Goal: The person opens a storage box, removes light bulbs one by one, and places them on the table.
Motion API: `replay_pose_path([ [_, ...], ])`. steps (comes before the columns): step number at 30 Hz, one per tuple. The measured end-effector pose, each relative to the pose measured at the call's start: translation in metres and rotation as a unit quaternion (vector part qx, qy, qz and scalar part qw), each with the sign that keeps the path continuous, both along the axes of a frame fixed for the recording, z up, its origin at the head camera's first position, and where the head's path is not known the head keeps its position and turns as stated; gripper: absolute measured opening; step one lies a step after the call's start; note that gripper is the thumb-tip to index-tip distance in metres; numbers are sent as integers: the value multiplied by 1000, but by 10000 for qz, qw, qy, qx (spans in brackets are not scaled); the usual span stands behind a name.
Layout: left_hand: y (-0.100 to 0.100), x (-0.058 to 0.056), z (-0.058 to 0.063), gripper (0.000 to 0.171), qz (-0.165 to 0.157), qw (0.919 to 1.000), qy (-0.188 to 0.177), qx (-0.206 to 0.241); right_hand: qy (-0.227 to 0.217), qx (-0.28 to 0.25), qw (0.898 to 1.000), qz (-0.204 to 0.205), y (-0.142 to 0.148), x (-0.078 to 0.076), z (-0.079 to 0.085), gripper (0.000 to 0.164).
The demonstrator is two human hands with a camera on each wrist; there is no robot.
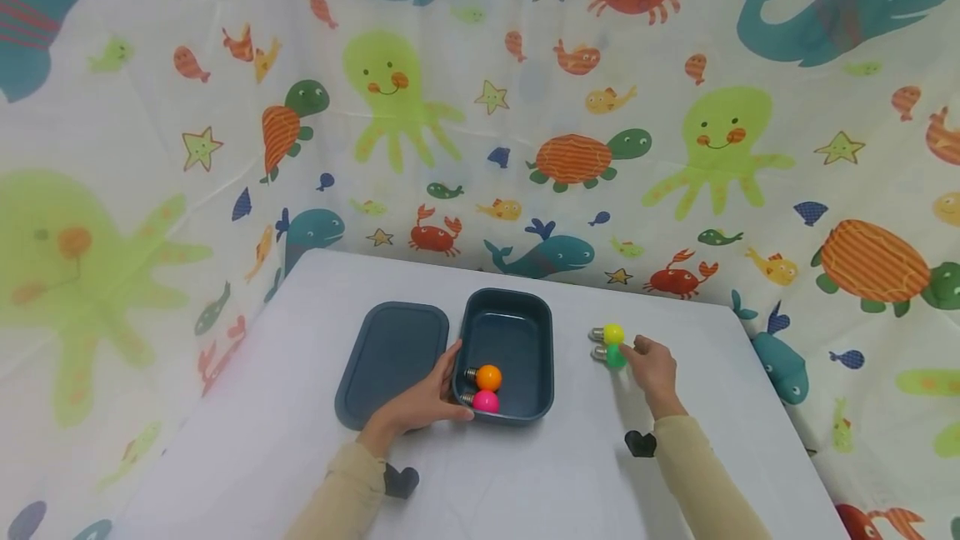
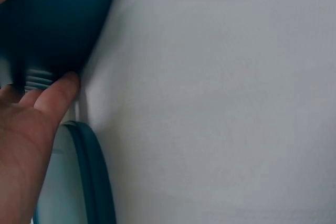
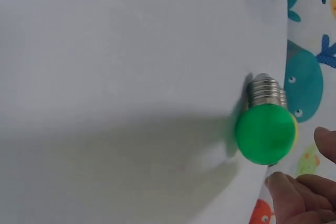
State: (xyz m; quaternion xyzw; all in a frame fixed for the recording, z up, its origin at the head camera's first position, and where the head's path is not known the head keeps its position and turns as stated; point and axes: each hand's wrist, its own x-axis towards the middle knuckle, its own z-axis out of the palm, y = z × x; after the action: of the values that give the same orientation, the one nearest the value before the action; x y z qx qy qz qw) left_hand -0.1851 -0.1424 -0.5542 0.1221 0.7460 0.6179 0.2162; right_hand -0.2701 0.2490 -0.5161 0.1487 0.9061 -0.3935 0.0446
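My left hand (image 1: 420,401) holds the near left corner of a dark blue box (image 1: 545,348), fingers along its left wall and thumb at the front rim. An orange light bulb (image 1: 489,377) and a pink light bulb (image 1: 486,401) lie inside the box, toward that corner. To the right, a yellow light bulb (image 1: 613,333) and a green light bulb (image 1: 616,356) lie side by side on the table. My right hand (image 1: 654,369) is just right of the green bulb; in the right wrist view, thumb and fingers (image 3: 283,187) stand apart with nothing between them.
A dark blue lid (image 1: 393,357) lies flat left of the box, partly under my left hand in the head view. The white table (image 1: 585,473) backs onto a curtain (image 1: 465,223) printed with sea animals, which also hangs at both sides.
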Motion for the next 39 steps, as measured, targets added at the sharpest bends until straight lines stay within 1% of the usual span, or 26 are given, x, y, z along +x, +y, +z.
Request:
replay_pose_path([
  [4, 0, 0, 0, 115, -13, 10000, 7, -43, 47, -81, 10000, 22, -5, -4, 12, 58],
  [12, 0, 0, -2, 115, 1, 10000, 50, 32, 294, -344, 9986, 278, -27, -9, 31, 58],
  [18, 1, 0, -2, 114, 22, 10000, 44, -5, 408, -525, 9965, 510, -47, -8, 42, 61],
  [22, 1, 1, -2, 115, 14, 10000, 44, -15, 422, -639, 9949, 661, -60, -5, 49, 60],
  [25, 1, 0, -2, 115, -10, 10000, 26, 13, 407, -713, 9938, 746, -70, -3, 53, 58],
  [32, 1, 0, -2, 114, -27, 10000, 26, 62, 644, -491, 9911, 1059, -91, -1, 54, 56],
  [39, 0, -1, -2, 115, -36, 9999, 23, 122, 520, -450, 9874, 1425, -110, 1, 59, 56],
])
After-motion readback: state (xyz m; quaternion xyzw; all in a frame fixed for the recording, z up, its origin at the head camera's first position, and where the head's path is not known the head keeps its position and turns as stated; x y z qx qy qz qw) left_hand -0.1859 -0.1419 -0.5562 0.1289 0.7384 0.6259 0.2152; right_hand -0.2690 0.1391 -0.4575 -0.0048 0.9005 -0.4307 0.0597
